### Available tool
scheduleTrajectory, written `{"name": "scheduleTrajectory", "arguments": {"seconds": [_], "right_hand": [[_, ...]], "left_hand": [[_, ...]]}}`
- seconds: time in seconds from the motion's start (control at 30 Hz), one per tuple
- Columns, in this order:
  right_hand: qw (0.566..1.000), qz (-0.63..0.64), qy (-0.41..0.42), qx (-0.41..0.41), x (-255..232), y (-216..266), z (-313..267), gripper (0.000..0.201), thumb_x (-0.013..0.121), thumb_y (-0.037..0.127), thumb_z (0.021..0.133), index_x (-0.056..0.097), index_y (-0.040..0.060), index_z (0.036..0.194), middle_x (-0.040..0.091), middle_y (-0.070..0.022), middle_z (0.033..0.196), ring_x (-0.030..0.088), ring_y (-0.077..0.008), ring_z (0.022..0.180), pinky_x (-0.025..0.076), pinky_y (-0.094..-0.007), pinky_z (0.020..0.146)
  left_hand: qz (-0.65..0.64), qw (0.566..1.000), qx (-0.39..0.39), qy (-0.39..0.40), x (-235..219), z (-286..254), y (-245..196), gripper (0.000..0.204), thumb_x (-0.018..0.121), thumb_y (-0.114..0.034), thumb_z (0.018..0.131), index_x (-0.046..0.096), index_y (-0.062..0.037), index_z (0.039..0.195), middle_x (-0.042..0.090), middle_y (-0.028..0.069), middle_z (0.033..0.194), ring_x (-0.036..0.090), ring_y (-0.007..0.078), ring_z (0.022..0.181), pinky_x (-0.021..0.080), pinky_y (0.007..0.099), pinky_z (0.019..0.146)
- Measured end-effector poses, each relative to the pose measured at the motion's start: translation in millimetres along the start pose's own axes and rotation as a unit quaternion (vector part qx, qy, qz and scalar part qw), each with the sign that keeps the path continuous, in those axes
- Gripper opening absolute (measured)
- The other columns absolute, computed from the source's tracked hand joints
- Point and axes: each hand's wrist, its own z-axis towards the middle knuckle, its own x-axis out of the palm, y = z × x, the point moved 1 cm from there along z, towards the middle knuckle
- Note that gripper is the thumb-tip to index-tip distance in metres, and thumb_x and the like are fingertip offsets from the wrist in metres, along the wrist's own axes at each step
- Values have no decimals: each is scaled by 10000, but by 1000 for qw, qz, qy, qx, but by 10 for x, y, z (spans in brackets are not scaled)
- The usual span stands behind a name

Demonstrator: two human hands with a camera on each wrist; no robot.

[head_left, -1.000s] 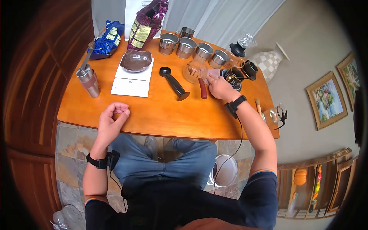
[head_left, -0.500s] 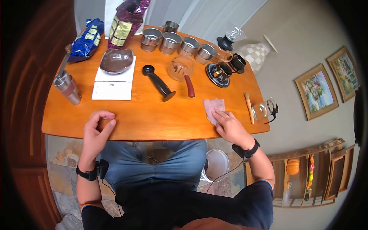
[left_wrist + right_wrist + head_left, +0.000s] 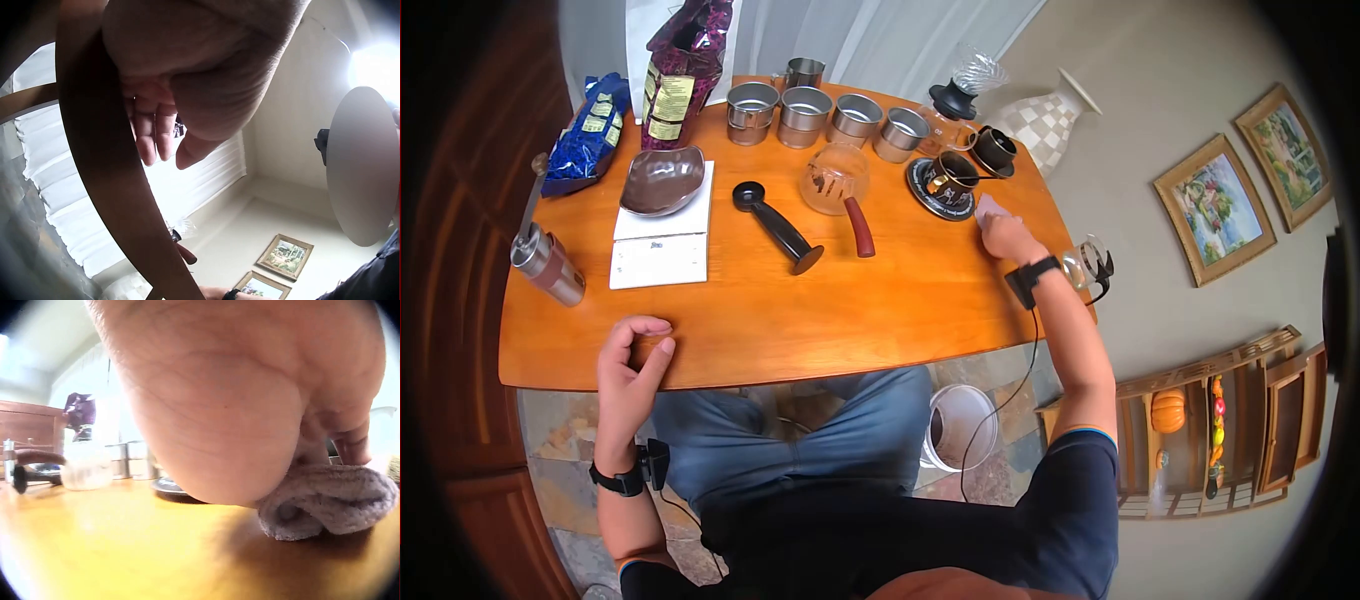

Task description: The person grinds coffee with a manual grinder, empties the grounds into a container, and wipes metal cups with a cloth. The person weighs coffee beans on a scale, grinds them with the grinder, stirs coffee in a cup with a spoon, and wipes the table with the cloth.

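At the right side of the table, my right hand (image 3: 1012, 238) holds a pale pinkish-grey cloth (image 3: 990, 208) down on the wood. Folds of the cloth (image 3: 328, 503) bulge from under the bent fingers in the right wrist view. Just beyond it stands a black-and-gold cup (image 3: 952, 172) on a dark patterned saucer (image 3: 920, 190). My left hand (image 3: 632, 365) rests at the table's front left edge, fingers loosely curled with nothing in them. In the left wrist view the left hand (image 3: 206, 69) appears from its palm side.
A hand grinder (image 3: 550, 265), a brown dish (image 3: 665, 182) on a white scale (image 3: 658, 262), a black scoop (image 3: 778, 230) and a red-handled glass server (image 3: 835, 180) occupy the table. Several metal cups (image 3: 805, 115) line the back. A glass jug (image 3: 1084, 262) stands near the right edge.
My right hand carried the cloth toward the front edge, then back toward the saucer and farther right. The left hand stays at the front edge. The head view has shifted.
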Motion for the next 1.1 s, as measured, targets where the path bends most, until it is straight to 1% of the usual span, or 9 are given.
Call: {"name": "scheduleTrajectory", "arguments": {"seconds": [0.2, 0.37, 0.43, 0.5, 0.7, 0.77, 0.9, 0.93, 1.1], "right_hand": [[987, 140, -29, 68, -4, -256, 623, 211, 501, 52, 856, 635, 157, 982, 673, -98, 1217, 579, -328, 1244, 356, -520, 1075], [982, 167, -70, 46, -76, -129, 515, 186, 525, 47, 849, 632, 118, 984, 677, -78, 1209, 583, -341, 1223, 371, -506, 1075], [953, 230, -170, -103, -45, -135, 445, 264, 502, 59, 873, 663, 132, 1069, 681, -86, 1217, 584, -356, 1213, 401, -453, 1070], [975, 172, -104, -91, -58, -158, 361, 391, 475, 71, 887, 672, 174, 1209, 679, -110, 1234, 582, -361, 1214, 418, -420, 1063], [998, 28, -26, -54, -185, 134, -664, 513, 454, 73, 889, 566, 75, 1390, 647, -216, 1278, 578, -482, 1144, 431, -483, 1047], [999, 34, -1, -17, -207, 255, -960, 512, 449, 82, 894, 560, 58, 1394, 635, -236, 1296, 581, -483, 1150, 417, -488, 1068], [989, 47, -111, -82, -131, 510, -1620, 533, 503, 48, 852, 569, 50, 1381, 626, -270, 1292, 603, -495, 1049, 466, -483, 1015], [984, 48, -142, -101, -77, 583, -1772, 610, 522, -14, 794, 550, 71, 1398, 608, -223, 1336, 594, -463, 969, 529, -468, 873], [988, 95, -72, -99, -318, 782, -2253, 638, 576, 1, 808, 540, 123, 1434, 560, -202, 1421, 588, -428, 1082, 503, -438, 978]], "left_hand": [[8, 1000, -1, 0, 10, 4, -7, 142, 691, -7, 900, 642, 7, 1032, 650, 65, 1025, 599, 161, 1003, 446, 280, 938], [23, 1000, -5, 10, 14, -2, -31, 138, 673, -11, 922, 630, 8, 1053, 643, 47, 1034, 592, 140, 1011, 445, 267, 938], [7, 1000, -12, 4, 27, 13, -30, 139, 681, 3, 905, 635, 5, 1036, 643, 58, 1027, 597, 156, 1006, 443, 274, 939], [15, 1000, -9, 8, 14, 1, -13, 141, 680, 4, 906, 632, 5, 1039, 641, 57, 1034, 594, 153, 1012, 439, 270, 942], [11, 1000, -15, 15, 2, -6, -8, 142, 679, -8, 910, 631, 4, 1043, 641, 58, 1047, 590, 156, 1027, 435, 272, 948], [9, 1000, -13, 19, -1, -8, -9, 143, 679, -10, 910, 631, 3, 1044, 641, 59, 1047, 589, 159, 1030, 432, 274, 952], [17, 1000, -1, 25, -17, -16, 4, 145, 677, -8, 908, 629, 0, 1044, 636, 65, 1052, 582, 168, 1041, 424, 280, 963], [15, 1000, -1, 25, -17, -16, 7, 145, 677, -8, 908, 629, 0, 1044, 636, 65, 1052, 582, 168, 1041, 424, 280, 963], [2, 1000, -6, 23, -3, -15, 14, 145, 678, -9, 905, 627, -5, 1040, 623, 66, 1053, 575, 175, 1043, 420, 283, 965]]}}
